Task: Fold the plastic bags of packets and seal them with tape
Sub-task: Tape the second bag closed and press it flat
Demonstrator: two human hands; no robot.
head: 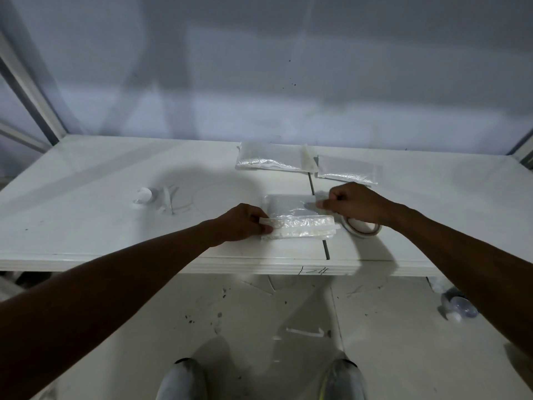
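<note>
Pinching the end of a strip of tape [266, 221], the fingers [256, 215] of the left hand [243, 223] are closed at the 9 o'clock end of the folded bag [300, 223]. The strip seems to run along the rolled near edge of this bag toward 3 o'clock, but the film and the tape are both pale, so I cannot follow it exactly. The fingers [336, 197] of the right hand [356, 206] are curled tight at about 2 o'clock. Thumb and forefinger seem to nip the far right corner of the bag, though it is hard to tell film from tape there. Under this palm, at 3 o'clock, the tape roll [364, 228] lies on the worktop [86, 197], just beside the bag.

The bag itself lies near the front edge of the worktop, across the dark seam. Its near part is folded over and its far part is flat.

At 12 o'clock lies a second bag [268, 160] and at 1 o'clock a third bag [346, 170], both well apart from the hands. Whether those are already sealed I cannot tell.

In my judgement the fold on this bag is done and the sealing is in progress. Pressing the strip down flat and freeing it from the roll remain.
</note>
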